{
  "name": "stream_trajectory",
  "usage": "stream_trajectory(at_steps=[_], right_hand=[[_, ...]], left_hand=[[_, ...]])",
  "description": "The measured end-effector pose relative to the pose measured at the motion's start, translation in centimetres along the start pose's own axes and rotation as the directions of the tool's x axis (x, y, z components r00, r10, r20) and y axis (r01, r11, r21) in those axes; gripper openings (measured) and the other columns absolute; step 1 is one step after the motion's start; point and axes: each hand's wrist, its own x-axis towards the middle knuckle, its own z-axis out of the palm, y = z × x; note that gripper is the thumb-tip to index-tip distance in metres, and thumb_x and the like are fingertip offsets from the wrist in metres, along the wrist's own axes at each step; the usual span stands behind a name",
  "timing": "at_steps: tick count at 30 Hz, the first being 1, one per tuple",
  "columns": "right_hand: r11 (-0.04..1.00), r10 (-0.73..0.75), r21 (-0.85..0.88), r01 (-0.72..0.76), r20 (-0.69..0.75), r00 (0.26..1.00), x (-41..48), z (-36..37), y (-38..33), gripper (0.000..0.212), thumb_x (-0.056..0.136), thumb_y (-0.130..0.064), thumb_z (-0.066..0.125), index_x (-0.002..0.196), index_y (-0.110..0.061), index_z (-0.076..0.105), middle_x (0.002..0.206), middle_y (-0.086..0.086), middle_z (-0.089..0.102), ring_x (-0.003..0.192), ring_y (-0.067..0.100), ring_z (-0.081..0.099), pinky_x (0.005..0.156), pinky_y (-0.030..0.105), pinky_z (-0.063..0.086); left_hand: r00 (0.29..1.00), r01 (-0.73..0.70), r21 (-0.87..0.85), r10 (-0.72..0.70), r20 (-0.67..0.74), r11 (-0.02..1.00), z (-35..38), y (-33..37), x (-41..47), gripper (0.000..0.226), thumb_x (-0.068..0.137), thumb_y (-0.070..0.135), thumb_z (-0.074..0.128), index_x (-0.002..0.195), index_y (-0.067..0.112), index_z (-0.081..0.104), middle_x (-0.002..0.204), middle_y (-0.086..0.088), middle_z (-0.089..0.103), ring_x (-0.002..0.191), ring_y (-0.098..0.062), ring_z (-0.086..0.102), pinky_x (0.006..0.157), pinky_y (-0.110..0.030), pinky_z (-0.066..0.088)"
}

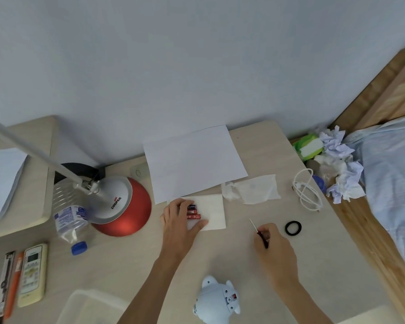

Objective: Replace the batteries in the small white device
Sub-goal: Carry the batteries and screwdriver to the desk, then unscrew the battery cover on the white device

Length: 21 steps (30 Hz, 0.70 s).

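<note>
The small white device (pixel 216 299), a rounded toy shape with a red switch on its underside, lies on the desk near the front edge. Red batteries (pixel 193 212) sit on a white tissue (pixel 214 215) further back. My left hand (pixel 180 218) lies over the batteries with its fingers on them and its thumb stretched onto the tissue. Whether it grips any of them is hidden. My right hand (pixel 275 247) pinches a small screwdriver (pixel 258 232) with a dark handle, its thin metal tip pointing up and left, above the bare desk.
A red lamp base (pixel 124 206) and a lying water bottle (pixel 68 216) stand left of my hand. A paper sheet (pixel 192 162), crumpled tissue (pixel 253 189), white cable (pixel 306 189) and black ring (pixel 293 228) lie behind. A remote (pixel 33 274) and clear box (pixel 91 307) are front left.
</note>
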Motion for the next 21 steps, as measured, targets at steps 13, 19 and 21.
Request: stream_trajectory(at_steps=[13,19,21], right_hand=[[0.981,-0.092,-0.184,0.063,-0.151,0.984,0.1,1.8,1.0,0.015,0.093,-0.025,0.069,0.082,-0.027,0.058,0.09,-0.011,0.053,0.088,0.018,0.056,0.067,0.042,0.055],[0.967,-0.098,-0.242,0.084,-0.047,0.994,0.1,1.4,0.4,0.01,0.097,-0.032,0.066,0.092,-0.024,0.063,0.099,-0.007,0.058,0.098,0.019,0.06,0.077,0.041,0.055],[0.96,-0.096,-0.264,0.09,-0.007,0.995,0.0,0.5,0.3,0.011,0.098,-0.033,0.065,0.1,-0.023,0.065,0.104,-0.006,0.059,0.102,0.019,0.061,0.079,0.039,0.054]], left_hand=[[0.997,0.05,-0.127,-0.042,0.06,0.991,-3.0,0.5,-1.3,0.092,0.084,0.062,0.082,0.16,0.03,0.042,0.157,0.012,0.04,0.145,-0.006,0.029,0.124,-0.034,0.03],[0.994,0.103,-0.147,-0.095,0.059,0.984,-6.2,0.9,-3.0,0.097,0.084,0.058,0.084,0.164,0.028,0.038,0.168,0.003,0.031,0.156,-0.015,0.025,0.125,-0.044,0.037],[0.993,0.113,-0.154,-0.106,0.054,0.982,-7.5,2.2,-3.8,0.099,0.084,0.058,0.084,0.166,0.027,0.036,0.17,0.003,0.03,0.158,-0.013,0.023,0.126,-0.041,0.033]])
